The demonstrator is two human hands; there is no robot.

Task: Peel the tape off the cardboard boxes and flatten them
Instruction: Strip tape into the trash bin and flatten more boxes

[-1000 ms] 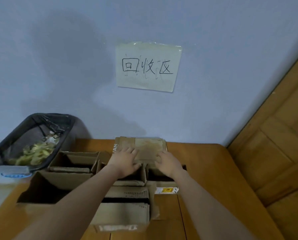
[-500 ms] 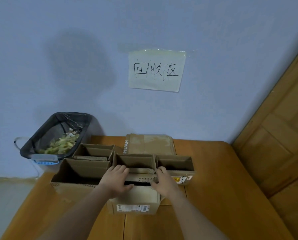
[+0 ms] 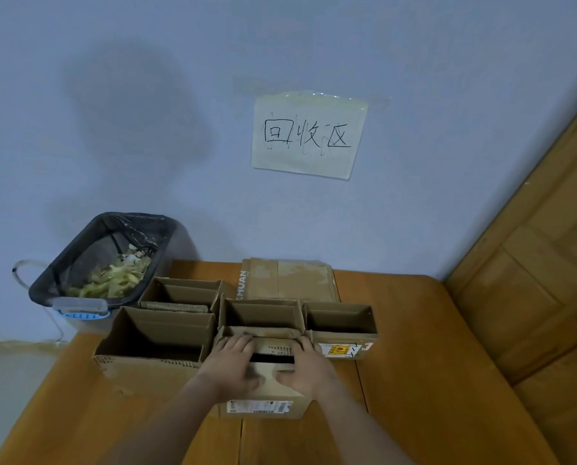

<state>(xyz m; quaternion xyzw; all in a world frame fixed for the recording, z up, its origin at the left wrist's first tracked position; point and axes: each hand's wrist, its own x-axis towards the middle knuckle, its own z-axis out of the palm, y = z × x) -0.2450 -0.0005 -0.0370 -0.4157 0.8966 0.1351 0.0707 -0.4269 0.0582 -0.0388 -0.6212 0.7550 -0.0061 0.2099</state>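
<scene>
Both your hands are on the near box [image 3: 267,394], the one with the white label facing you. Left hand [image 3: 230,364] grips its left top edge, fingers curled over the rim. Right hand [image 3: 309,365] grips the right top edge the same way. Relative to that box: large open box [image 3: 153,344] touching its left side, two small open boxes [image 3: 300,317] just behind, flattened cardboard [image 3: 290,280] further behind by the wall, bin [image 3: 102,260] off to the far left.
</scene>
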